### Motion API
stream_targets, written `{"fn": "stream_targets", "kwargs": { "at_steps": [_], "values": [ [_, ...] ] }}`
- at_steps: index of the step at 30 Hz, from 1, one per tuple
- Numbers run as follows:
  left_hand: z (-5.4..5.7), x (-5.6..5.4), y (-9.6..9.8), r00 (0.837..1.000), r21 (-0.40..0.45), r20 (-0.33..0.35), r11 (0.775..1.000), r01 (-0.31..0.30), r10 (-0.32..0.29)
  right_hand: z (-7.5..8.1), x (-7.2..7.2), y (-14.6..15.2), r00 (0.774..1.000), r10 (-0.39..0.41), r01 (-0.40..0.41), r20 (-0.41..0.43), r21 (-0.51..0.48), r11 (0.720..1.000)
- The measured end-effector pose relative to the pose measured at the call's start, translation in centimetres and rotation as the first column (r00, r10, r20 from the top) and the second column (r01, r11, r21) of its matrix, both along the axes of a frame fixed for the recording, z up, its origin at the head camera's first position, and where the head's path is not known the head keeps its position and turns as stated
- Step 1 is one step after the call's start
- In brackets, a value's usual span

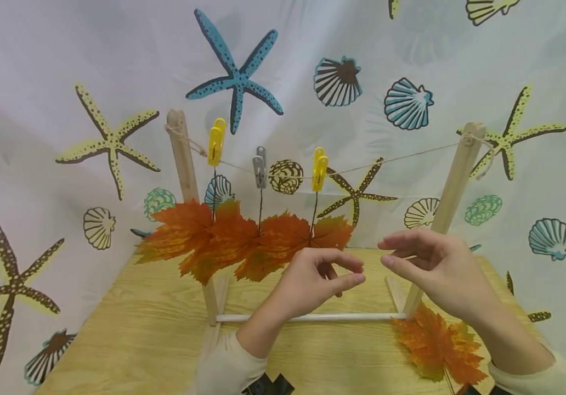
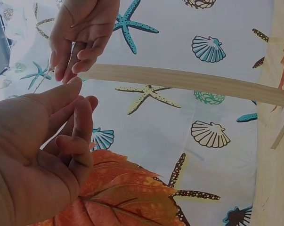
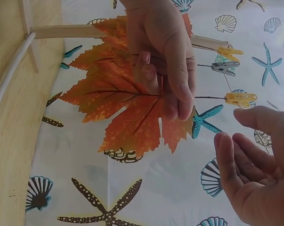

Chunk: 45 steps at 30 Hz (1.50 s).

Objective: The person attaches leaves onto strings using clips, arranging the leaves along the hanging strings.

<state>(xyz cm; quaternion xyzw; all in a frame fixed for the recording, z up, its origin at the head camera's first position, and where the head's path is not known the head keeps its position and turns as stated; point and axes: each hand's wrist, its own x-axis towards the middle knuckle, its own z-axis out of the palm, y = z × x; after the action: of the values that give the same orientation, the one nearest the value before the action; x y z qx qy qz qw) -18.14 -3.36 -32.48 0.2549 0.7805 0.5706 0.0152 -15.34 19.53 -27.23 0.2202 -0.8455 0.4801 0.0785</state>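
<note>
My left hand (image 1: 303,282) hovers before the hanging maple leaves, thumb and fingers loosely bent, nothing visible between them. To its right, my right hand (image 1: 443,269) is raised near the right post, its fingers also relaxed and holding nothing. The fingertips of the two hands face each other across a gap. On the string (image 1: 406,155) sit a yellow clothespin (image 1: 215,144), a grey clothespin (image 1: 260,170) and another yellow clothespin (image 1: 319,171). Each grips the stem of an orange artificial maple leaf (image 1: 176,225). In the right wrist view, the left hand partly covers the leaves (image 3: 137,122).
A wooden left post (image 1: 182,159) and right post (image 1: 453,192) hold the string, joined low down by a white rod (image 1: 352,317). Another orange maple leaf (image 1: 438,343) lies on the wooden table (image 1: 130,329) at the right. Behind hangs a patterned cloth (image 1: 130,49).
</note>
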Motion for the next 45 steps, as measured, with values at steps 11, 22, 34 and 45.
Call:
{"fn": "stream_targets", "kwargs": {
  "at_steps": [11,22,34,45],
  "values": [
    [-3.4,-1.9,3.2,0.992,0.026,-0.029,0.992,0.125,-0.125,-3.8,1.6,2.7,0.995,-0.102,0.101,0.008,0.01,0.995],
    [-6.7,-2.1,6.2,0.973,0.041,0.061,0.974,0.221,-0.223,-7.3,3.0,5.0,0.96,-0.244,0.235,0.14,0.075,0.969],
    [-8.9,-1.9,8.9,0.958,0.08,0.154,0.969,0.233,-0.243,-10.3,4.1,7.4,0.89,-0.342,0.305,0.303,0.163,0.938],
    [-12.0,-0.4,10.4,0.918,0.121,0.232,0.946,0.299,-0.32,-14.7,5.5,10.4,0.771,-0.395,0.325,0.5,0.224,0.919]
  ]
}}
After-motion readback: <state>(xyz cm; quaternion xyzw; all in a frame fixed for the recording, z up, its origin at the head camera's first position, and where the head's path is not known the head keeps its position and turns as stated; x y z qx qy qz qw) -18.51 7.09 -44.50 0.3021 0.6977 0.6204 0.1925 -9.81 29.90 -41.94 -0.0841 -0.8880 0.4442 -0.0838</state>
